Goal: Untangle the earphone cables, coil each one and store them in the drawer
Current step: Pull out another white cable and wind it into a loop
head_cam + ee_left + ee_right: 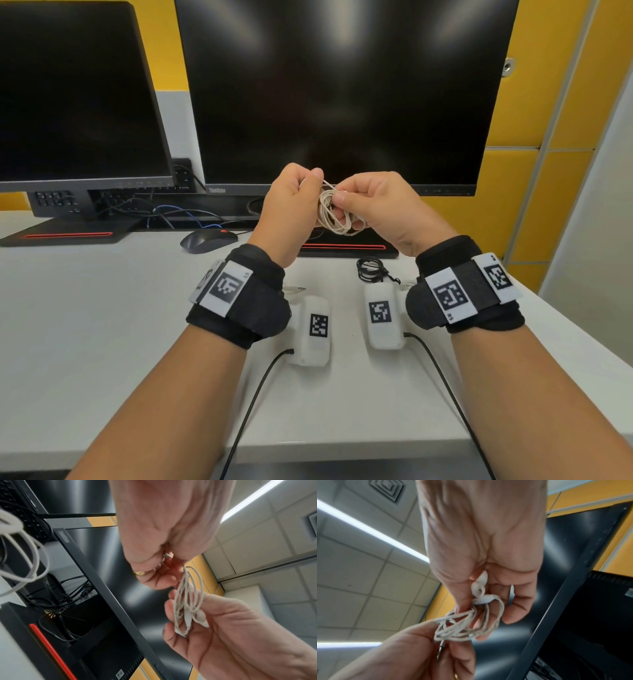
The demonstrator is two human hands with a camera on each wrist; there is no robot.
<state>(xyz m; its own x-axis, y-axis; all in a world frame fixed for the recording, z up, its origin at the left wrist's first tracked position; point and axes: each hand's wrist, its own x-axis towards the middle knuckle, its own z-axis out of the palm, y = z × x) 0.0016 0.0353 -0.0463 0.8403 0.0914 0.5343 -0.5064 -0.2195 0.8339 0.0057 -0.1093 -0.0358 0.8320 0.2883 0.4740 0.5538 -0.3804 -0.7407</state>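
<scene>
Fig.: both hands raised above the white desk [102, 308], in front of the large black monitor [342, 85]. We hold a coiled white earphone cable [334, 212] between them. The right hand [380, 209] has fingers curled through the coil, thumb pinching it; the white earbuds [481, 588] sit against the palm in the right wrist view. The left hand [291, 202] pinches the cable's free end; its metal jack plug [441, 651] lies between thumb and fingers, a gold ring [141, 572] on one finger. The coil hangs roughly upright, its loops w/ long axis running from the left hand down to the right palm [223, 628] in the left wrist view. A second, black coiled earphone cable [371, 269] lies on the desk just behind the right wrist; another small jack plug [298, 288] lies near the left wrist. No container in view. Legible text: "ThinkVision" [217, 190] on the monitor bezel; wrist bands carry square black-and-white markers [226, 286]. A dark mouse w/ red wheel [209, 239] sits left of the monitor base.
</scene>
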